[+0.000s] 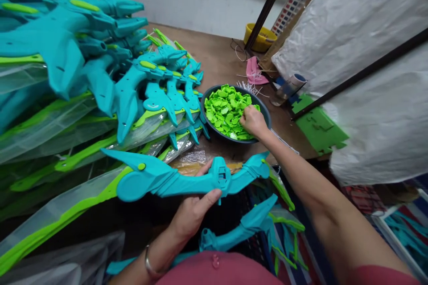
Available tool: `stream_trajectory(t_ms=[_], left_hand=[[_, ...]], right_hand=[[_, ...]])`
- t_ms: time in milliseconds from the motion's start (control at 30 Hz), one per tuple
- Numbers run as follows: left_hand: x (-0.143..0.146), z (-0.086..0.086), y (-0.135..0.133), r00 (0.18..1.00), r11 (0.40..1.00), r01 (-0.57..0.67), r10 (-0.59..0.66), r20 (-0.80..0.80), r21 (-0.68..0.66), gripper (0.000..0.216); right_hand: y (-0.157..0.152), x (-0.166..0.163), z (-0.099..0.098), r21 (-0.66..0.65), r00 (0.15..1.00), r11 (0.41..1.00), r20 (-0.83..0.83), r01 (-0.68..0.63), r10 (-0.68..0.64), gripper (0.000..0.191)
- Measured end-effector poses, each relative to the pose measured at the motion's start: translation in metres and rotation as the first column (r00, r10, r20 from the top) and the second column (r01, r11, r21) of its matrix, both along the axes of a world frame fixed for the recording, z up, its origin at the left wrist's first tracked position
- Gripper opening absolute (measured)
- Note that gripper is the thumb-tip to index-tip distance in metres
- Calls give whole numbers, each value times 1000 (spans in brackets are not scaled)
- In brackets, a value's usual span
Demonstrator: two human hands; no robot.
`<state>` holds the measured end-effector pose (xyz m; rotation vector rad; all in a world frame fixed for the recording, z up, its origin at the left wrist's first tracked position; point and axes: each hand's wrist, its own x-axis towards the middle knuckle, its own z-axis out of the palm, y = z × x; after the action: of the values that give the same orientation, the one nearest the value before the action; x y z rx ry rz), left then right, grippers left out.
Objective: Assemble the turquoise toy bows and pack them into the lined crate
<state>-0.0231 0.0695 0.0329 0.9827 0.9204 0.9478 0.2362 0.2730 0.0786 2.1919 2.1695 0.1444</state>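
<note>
My left hand [192, 213] is wrapped round the middle of a turquoise plastic toy bow [187, 185], its thumb lying near a slotted hub. Light-green limbs run out from both ends of this bow, which is held level in front of me. At the dark round basin [264, 109], my right hand [253, 120] reaches in with curled fingers. Small light-green plastic pieces [224, 109] fill that basin, and the fingertips touch them at the right side. Whatever lies between those fingertips is hidden.
Many similar toy bows [133, 75] are stacked on the left, partly in clear plastic. Another bow [234, 229] lies below my hands. At the back stand a yellow bowl [260, 38], a pink cloth [256, 71] and white ties. A green foam mat [319, 124] leans near dark posts.
</note>
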Motion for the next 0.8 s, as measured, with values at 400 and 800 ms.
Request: stream_trajectory(t_ms=[400, 800], left_hand=[[8, -6, 2, 991, 991, -135, 134, 23, 20, 39], [6, 6, 0, 998, 997, -63, 63, -1, 37, 45]], right_hand=[[-133, -34, 60, 45, 472, 926, -850, -374, 232, 22], [-176, -64, 53, 107, 407, 905, -867, -411, 287, 12]])
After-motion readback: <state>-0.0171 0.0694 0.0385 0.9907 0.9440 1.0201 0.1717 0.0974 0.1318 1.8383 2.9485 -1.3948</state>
